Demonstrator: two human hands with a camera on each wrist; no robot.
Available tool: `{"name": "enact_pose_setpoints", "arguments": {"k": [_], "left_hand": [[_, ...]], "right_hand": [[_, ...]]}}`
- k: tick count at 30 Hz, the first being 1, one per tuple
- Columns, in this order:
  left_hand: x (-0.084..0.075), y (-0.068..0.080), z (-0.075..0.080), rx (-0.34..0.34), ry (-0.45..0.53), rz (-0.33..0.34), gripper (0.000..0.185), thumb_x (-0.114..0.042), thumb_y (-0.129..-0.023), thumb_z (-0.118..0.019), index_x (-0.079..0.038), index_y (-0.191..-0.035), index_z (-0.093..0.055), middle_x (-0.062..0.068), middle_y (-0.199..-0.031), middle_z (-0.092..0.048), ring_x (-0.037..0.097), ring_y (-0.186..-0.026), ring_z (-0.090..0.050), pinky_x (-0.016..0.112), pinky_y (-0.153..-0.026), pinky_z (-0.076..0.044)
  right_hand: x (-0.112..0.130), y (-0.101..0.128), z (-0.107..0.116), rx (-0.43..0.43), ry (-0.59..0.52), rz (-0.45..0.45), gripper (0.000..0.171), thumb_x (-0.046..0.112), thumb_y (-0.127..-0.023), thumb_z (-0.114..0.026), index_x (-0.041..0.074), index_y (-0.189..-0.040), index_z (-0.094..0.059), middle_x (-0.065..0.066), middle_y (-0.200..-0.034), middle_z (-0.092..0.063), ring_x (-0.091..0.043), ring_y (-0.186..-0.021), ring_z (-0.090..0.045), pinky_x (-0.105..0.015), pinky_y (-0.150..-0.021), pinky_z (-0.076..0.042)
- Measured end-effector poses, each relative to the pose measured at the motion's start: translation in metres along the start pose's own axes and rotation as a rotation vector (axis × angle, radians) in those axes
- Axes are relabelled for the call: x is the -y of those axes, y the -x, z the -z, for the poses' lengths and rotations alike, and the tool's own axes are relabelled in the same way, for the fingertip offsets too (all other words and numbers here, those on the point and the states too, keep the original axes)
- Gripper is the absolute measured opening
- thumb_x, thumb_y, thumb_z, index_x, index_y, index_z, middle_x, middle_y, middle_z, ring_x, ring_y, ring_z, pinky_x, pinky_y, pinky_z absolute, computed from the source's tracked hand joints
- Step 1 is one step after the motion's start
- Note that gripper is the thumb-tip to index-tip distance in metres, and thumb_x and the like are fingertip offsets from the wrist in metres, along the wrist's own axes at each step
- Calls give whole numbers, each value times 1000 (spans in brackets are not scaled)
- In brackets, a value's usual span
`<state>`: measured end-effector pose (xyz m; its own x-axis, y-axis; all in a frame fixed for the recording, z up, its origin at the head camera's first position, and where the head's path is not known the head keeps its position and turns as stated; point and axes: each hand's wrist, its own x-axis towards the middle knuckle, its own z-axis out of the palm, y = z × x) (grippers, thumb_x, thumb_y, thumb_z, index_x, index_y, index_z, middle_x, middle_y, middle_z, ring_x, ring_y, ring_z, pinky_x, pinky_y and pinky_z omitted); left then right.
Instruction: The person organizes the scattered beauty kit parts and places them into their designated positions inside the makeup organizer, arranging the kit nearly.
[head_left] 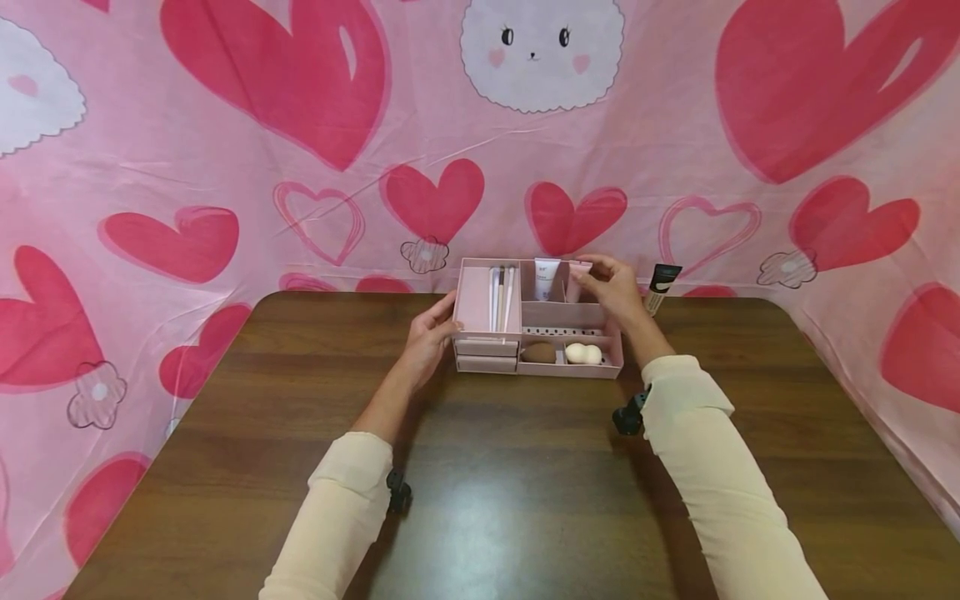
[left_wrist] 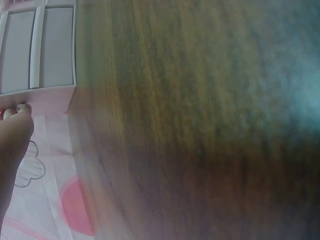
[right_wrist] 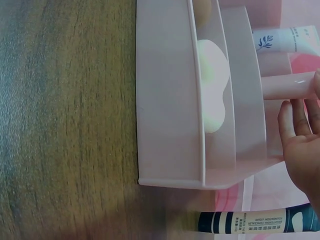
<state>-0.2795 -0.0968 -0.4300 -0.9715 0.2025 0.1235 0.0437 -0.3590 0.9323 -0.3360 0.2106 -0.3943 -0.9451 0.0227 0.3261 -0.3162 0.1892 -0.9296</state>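
A pink organizer (head_left: 487, 310) stands at the far middle of the brown table. It holds brushes (head_left: 501, 296), a white tube (head_left: 546, 279), a brown sponge (head_left: 538, 353) and a pale sponge (head_left: 582, 354). My left hand (head_left: 442, 322) rests its fingertips (left_wrist: 15, 112) against the organizer's left wall, beside the two small drawers (left_wrist: 40, 50). My right hand (head_left: 594, 277) pinches a pink tube (right_wrist: 282, 85) that stands in the back right compartment, next to the white tube (right_wrist: 285, 39). The pale sponge (right_wrist: 212, 85) lies in the front tray.
A dark tube with a pale label (head_left: 662, 288) stands just right of the organizer, behind my right hand, against the heart-print cloth (head_left: 300, 192); the same dark tube (right_wrist: 255, 221) shows in the right wrist view. Bare table (head_left: 525, 483) lies between me and the organizer.
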Motion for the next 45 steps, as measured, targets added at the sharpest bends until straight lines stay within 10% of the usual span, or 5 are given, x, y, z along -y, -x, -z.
{"name": "enact_pose_setpoints", "arguments": {"k": [8,16,28,37,45], "left_hand": [[0,1,-1,4,5,-9,67,12,-92,-43,9,-157,-25,24,-166,-27,27,-143,-39,11,-93,-49],[1,1,0,16,-6,-20,68,12,-91,-44,9,-156,-25,26,-165,-27,1,-115,-54,11,-93,-49],[-1,2,0,7,-10,-14,68,12,-91,-43,9,-156,-25,27,-165,-27,0,-111,-56,11,-89,-50],[-1,3,-1,9,-2,-7,68,11,-92,-44,9,-157,-25,26,-165,-27,1,-110,-56,11,-90,-50],[-2,2,-1,5,6,-7,66,12,-93,-43,8,-157,-25,25,-165,-28,0,-110,-56,11,-91,-50]], "right_hand": [[10,7,6,17,6,-15,44,4,-93,-69,-13,-132,-59,25,-93,-68,8,-84,-62,-7,-76,-51],[11,12,17,-2,66,37,47,0,-94,-67,-12,-137,-54,-33,-134,-59,2,-104,-63,-9,-90,-52],[24,26,34,39,351,149,56,4,-92,-70,-4,-144,-51,-28,-149,-52,-48,-138,-49,-61,-112,-41],[29,47,51,-19,400,235,49,-2,-90,-70,-6,-137,-57,-28,-142,-57,-45,-130,-52,-62,-112,-41],[30,47,79,-174,422,229,44,0,-90,-71,-4,-133,-62,-26,-139,-61,-2,-119,-53,-45,-113,-44]]}}
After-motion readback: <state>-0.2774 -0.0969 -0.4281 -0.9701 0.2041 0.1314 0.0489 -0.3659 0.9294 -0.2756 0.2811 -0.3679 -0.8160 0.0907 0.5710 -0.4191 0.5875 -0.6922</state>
